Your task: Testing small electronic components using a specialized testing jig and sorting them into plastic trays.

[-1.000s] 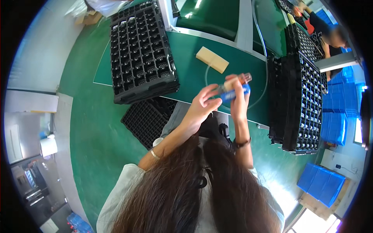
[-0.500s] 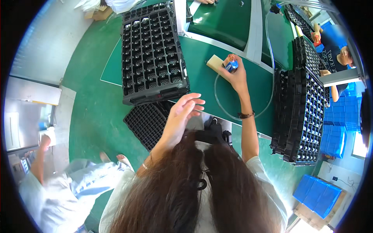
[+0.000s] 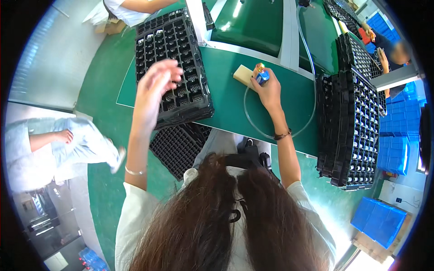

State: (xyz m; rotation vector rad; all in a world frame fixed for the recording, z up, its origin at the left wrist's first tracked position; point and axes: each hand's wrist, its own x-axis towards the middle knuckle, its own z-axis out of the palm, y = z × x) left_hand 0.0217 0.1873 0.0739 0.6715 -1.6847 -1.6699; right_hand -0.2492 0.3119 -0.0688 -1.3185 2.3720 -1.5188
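Observation:
My right hand is closed round a small blue tool with a copper-coloured tip, held over the green table. A clear hose loops from beside that hand to the right and up. Touching or close by my right fingers lies a cream block. Over a stack of black trays with many pockets hovers my left hand, somewhat blurred. Its fingers are loosely bent and apart, with nothing seen in them. Some tray pockets hold small pale parts.
Tall stacks of black trays with white parts stand at the right, with blue crates beyond. Another black tray sits below the table edge. A white post rises behind the tray stack. One person is at the left; others work at the top and far right.
My left hand has moved left and away from me, from the near table edge to over the tray stack. My right hand keeps the blue tool. The person at left has moved farther forward.

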